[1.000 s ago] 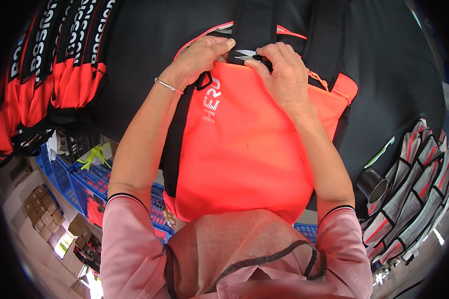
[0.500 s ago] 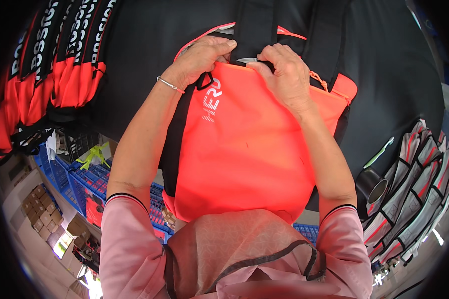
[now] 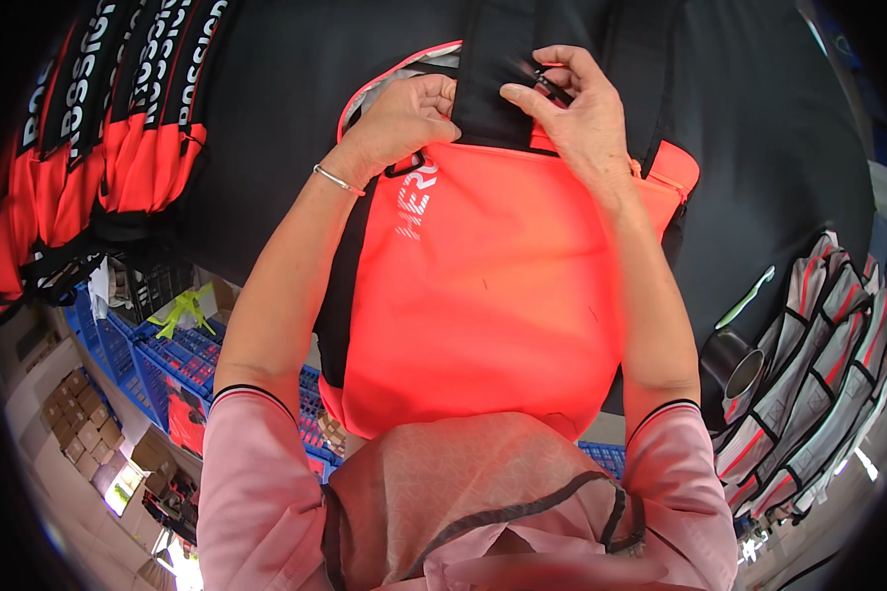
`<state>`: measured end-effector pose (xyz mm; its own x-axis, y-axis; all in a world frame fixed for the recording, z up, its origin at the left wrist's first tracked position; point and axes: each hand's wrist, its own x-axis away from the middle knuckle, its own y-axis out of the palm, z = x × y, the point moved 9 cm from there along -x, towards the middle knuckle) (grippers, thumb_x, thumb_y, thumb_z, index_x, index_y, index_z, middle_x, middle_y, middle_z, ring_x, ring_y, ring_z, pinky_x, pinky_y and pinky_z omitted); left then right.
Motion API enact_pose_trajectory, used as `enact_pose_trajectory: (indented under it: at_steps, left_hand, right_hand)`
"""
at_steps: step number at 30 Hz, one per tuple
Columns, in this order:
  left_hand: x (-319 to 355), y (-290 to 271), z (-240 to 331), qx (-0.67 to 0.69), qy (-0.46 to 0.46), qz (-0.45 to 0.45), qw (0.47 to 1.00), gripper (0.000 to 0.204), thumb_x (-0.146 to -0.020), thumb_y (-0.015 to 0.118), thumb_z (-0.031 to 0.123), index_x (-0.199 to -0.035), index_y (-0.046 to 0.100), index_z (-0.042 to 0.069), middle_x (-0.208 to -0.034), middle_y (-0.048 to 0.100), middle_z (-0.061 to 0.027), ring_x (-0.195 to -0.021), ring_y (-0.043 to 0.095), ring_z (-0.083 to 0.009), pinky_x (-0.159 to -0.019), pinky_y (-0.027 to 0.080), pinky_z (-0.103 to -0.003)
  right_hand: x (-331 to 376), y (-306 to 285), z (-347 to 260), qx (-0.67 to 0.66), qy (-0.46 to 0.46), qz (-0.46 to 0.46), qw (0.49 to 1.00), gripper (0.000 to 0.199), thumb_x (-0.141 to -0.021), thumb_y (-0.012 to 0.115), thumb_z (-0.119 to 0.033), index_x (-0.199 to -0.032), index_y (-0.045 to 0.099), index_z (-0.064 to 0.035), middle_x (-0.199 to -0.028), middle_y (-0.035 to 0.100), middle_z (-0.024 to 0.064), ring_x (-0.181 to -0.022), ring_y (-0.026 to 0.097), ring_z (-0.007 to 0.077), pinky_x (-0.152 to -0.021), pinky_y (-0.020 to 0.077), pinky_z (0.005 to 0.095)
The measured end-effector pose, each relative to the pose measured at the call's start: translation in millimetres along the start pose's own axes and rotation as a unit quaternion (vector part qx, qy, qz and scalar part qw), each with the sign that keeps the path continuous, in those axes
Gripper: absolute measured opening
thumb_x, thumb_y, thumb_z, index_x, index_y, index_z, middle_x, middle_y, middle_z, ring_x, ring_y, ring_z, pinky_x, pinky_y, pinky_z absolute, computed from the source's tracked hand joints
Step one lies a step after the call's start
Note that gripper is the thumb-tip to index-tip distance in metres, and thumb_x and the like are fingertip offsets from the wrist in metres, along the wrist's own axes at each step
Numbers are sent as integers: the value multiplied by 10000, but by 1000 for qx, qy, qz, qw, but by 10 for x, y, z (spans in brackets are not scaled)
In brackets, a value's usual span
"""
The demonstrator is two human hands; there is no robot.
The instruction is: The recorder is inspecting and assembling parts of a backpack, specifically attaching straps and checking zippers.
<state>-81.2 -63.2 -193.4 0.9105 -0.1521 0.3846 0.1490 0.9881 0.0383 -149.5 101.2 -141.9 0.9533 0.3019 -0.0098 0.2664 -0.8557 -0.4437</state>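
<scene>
A bright orange-red backpack [image 3: 483, 286] with black sides lies in front of me on a black-covered surface. Its top edge is parted and shows a grey lining. My left hand [image 3: 399, 123] is closed on that top edge, its fingertips beside a wide black strap [image 3: 498, 84]. To the right of the strap, my right hand [image 3: 586, 118] pinches a small dark object [image 3: 554, 87] between thumb and fingers; its kind is unclear. A black clip loop [image 3: 405, 165] hangs just below my left hand.
Several red-and-black bags [image 3: 153, 167] are lined up at the left. At right are a dark metal cup [image 3: 734, 364], a pale green-handled tool [image 3: 747, 297] and a stack of grey-and-red pieces [image 3: 808, 345]. Blue crates [image 3: 172, 369] stand below the surface's edge.
My right hand has lifted up and right from the backpack's edge, with a small dark object now showing in its fingers. My left hand stays on the edge, shifted slightly.
</scene>
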Motion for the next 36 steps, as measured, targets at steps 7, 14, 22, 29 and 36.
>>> enact_pose_trajectory:
  at_steps: [7, 14, 22, 29, 36]
  left_hand:
    - [215, -93, 197, 10, 42, 94, 995, 237, -849, 605, -7, -1086, 619, -4, -928, 637, -9, -730, 563, -39, -661, 461, -183]
    - [1283, -1210, 345, -68, 97, 415, 902, 248, -920, 637, 109, -1154, 643, 26, -1098, 676, -93, -933, 654, -123, -778, 524, -239]
    - [1313, -817, -560, -64, -74, 249, 964, 768, -746, 820, 350, -1290, 518, -100, -1236, 604, -244, -1162, 589, -281, -936, 480, -332]
    - [1578, -629, -412, -205, -76, 308, 926, 592, -670, 828, 232, -1079, 573, -113, -1019, 638, -267, -885, 661, -347, -799, 512, -358]
    - [1693, -413, -192, -319, 39, 408, 855, 432, -700, 806, 157, -1000, 559, -32, -947, 597, -185, -868, 611, -382, -717, 507, -420]
  right_hand:
    - [-57, 293, 75, 72, -29, 15, 997, 319, -759, 807, -276, -829, 598, -45, -717, 654, 92, -659, 657, 224, -632, 515, 330]
    - [-126, 43, 253, -46, 27, 71, 996, 184, -843, 738, -156, -798, 632, -13, -599, 570, 4, -549, 474, 62, -543, 416, 246]
    - [133, 886, -372, 51, -135, -41, 989, 127, -819, 749, -106, -851, 665, -16, -711, 646, 82, -610, 598, 155, -620, 490, 286]
    - [138, 883, -286, -95, -1, -32, 995, 207, -789, 792, -157, -810, 671, 9, -669, 648, 78, -586, 590, 137, -600, 484, 249]
    - [107, 1344, -606, 116, 43, -128, 984, 393, -785, 760, -357, -683, 632, 0, -530, 567, 99, -517, 573, 258, -577, 476, 384]
